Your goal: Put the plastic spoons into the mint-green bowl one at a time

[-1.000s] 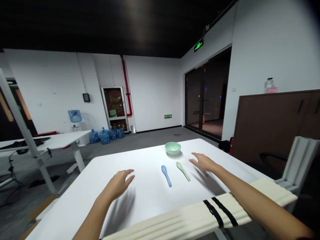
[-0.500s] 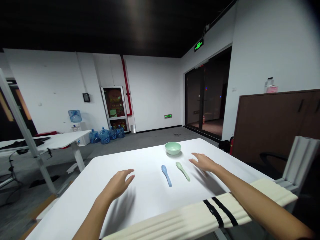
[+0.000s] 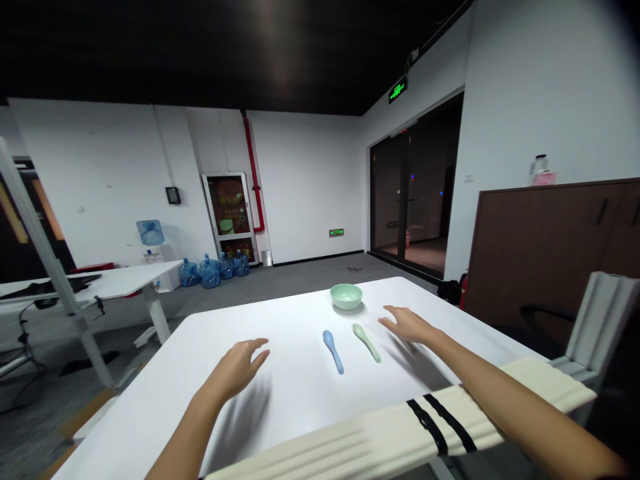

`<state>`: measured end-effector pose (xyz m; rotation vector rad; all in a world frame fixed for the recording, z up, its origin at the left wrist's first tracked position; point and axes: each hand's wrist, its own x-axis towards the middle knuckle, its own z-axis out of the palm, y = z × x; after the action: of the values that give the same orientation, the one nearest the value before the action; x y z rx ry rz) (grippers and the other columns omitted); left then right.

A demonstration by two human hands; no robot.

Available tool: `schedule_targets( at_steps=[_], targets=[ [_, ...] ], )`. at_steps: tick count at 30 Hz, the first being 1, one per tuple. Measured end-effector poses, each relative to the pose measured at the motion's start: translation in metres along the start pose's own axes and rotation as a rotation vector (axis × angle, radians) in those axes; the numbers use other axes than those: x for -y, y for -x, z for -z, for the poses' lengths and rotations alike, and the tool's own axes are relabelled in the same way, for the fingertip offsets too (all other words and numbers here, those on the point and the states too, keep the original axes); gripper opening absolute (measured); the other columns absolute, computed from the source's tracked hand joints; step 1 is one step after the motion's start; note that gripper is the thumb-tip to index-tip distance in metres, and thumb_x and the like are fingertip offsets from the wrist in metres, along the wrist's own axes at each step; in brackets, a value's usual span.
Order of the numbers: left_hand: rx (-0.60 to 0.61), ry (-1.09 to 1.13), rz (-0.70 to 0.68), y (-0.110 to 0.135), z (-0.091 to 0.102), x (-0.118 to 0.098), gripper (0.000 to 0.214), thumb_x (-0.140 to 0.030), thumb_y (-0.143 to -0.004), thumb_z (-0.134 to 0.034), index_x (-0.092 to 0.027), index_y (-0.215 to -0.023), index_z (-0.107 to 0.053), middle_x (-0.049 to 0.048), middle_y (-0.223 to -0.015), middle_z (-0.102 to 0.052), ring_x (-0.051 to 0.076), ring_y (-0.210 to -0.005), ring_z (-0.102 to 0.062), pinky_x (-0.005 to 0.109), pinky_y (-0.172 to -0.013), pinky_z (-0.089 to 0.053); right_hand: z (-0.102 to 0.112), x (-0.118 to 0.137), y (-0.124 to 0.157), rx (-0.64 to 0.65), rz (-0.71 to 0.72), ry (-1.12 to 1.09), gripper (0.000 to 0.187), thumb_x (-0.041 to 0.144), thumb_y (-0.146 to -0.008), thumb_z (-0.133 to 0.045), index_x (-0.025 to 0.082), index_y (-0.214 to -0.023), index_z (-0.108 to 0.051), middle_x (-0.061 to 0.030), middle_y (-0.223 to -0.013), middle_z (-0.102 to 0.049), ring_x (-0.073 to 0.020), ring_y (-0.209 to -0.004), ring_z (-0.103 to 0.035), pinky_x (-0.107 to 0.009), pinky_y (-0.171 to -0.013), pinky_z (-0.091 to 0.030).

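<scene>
Left hand (image 3: 235, 367) open and flat over the white counter (image 3: 280, 413), holding nothing, at 9 o'clock from the blue spoon (image 3: 333, 351). Right hand (image 3: 407, 325) also open and empty, at 2 o'clock from the green spoon (image 3: 366, 342), near but apart. Green bowl (image 3: 346, 296) at 12 o'clock, beyond both spoons. Possible risk: knocking a spoon sideways with spread fingers. Hard to tell whether palms touch the counter. Near edge hidden under a cream ribbed cover (image 3: 350, 447).
</scene>
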<state>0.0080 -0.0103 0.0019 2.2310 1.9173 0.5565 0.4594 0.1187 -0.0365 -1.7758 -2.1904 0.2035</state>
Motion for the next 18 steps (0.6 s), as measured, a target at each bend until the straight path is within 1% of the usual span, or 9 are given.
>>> schedule_targets(
  at_steps=[12, 18],
  targets=[
    [0.003, -0.009, 0.004, 0.0002, 0.0007, -0.0006, 0.057, -0.059, -0.090, -0.036, -0.024, -0.126, -0.061, 0.0085, -0.127, -0.065, 0.028, -0.116, -0.060, 0.037, -0.093, -0.047, -0.0002, 0.0005, -0.0001, 0.000, 0.001, -0.004, 0.074, 0.063, -0.089, -0.039, 0.015, -0.143, -0.045, -0.0171, -0.137, -0.055, -0.0307, -0.125, -0.051, -0.038, -0.101, -0.039],
    [0.003, -0.013, -0.007, -0.0007, -0.0011, 0.0025, 0.057, -0.060, -0.090, -0.035, -0.024, -0.126, -0.060, 0.0079, -0.128, -0.065, 0.028, -0.117, -0.059, 0.037, -0.093, -0.047, 0.0016, 0.0024, 0.0018, 0.005, 0.002, -0.008, 0.074, 0.065, -0.088, -0.040, 0.015, -0.143, -0.045, -0.0169, -0.137, -0.055, -0.0305, -0.125, -0.050, -0.038, -0.102, -0.039]
  ],
)
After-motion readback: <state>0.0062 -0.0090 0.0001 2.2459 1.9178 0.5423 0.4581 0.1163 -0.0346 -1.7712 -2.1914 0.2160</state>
